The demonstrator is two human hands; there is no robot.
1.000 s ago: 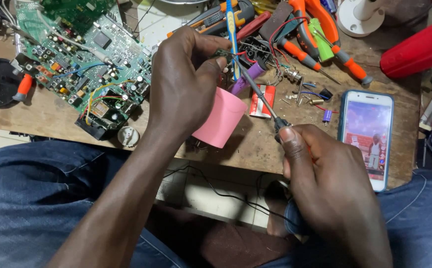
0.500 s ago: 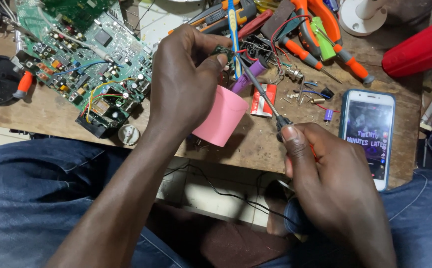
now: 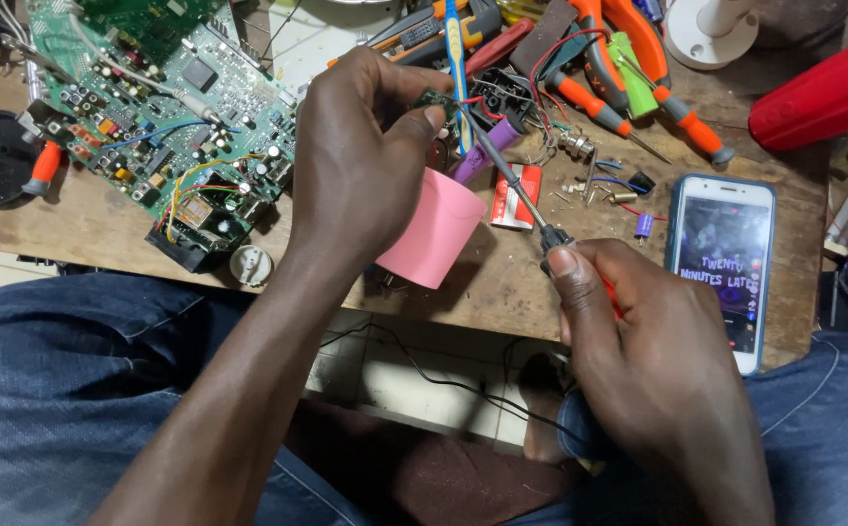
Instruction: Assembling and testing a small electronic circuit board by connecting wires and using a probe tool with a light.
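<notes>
My left hand (image 3: 365, 156) pinches a small green circuit board (image 3: 435, 98) with red and black wires between thumb and fingers, above a pink cylinder (image 3: 433, 232) that juts out under the palm. My right hand (image 3: 643, 351) grips the handle of a soldering iron (image 3: 511, 180). Its thin metal shaft runs up and left, and the tip meets the small board beside my left thumb. A blue toothbrush (image 3: 456, 58) lies just behind the board.
A large green circuit board (image 3: 166, 107) lies at the left of the wooden workbench (image 3: 93, 229). Orange-handled screwdrivers and pliers (image 3: 619, 78) crowd the back. A smartphone (image 3: 721, 263) with a lit screen lies at the right, a red cylinder (image 3: 818, 93) behind it.
Both hands stay nearly still, with the iron's tip kept at the small board. The phone's screen now shows different pictures.
</notes>
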